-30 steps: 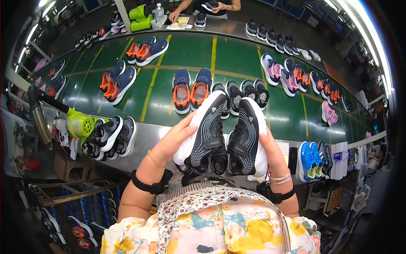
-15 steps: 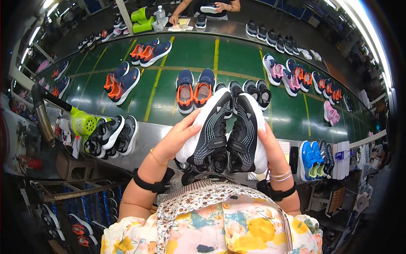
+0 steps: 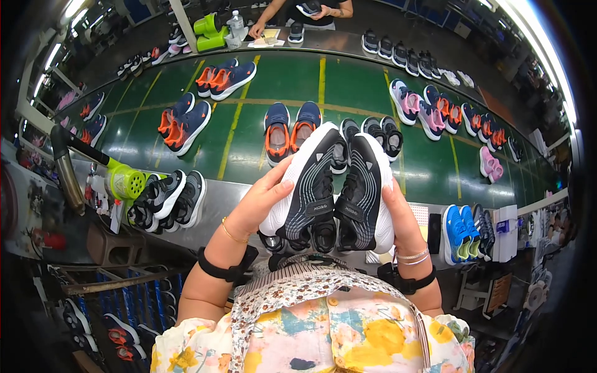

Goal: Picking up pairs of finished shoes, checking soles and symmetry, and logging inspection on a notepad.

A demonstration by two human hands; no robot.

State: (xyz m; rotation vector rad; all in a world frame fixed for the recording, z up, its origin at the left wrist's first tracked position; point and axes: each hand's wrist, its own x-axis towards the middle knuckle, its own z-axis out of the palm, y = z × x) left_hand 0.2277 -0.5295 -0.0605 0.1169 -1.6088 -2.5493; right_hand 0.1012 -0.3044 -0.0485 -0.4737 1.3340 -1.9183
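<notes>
A black sneaker [image 3: 309,186] with grey wavy lines, a strap and a thick white sole is in my left hand [image 3: 260,200]. Its mate, another black sneaker [image 3: 367,189], is in my right hand [image 3: 401,214]. Both are held side by side in front of my chest, soles outward and toes leaning together at the top. My thumbs press on the white soles; most of my other fingers are hidden behind the shoes. Just beyond them, a navy sneaker pair [image 3: 291,124] with orange lining stands on the green belt, beside several black sneakers [image 3: 382,133].
Left on the metal ledge are black-and-white sneakers [image 3: 171,199] and a lime-green blower [image 3: 124,181]. Blue sneakers [image 3: 457,233] and a white box [image 3: 505,233] stand at right. Across the green belt [image 3: 249,149], a co-worker's hand [image 3: 314,11] holds a shoe.
My two sneakers stay almost in place, still gripped. The surroundings have shifted slightly right in view. The co-worker's shoe has turned, showing more of its dark upper.
</notes>
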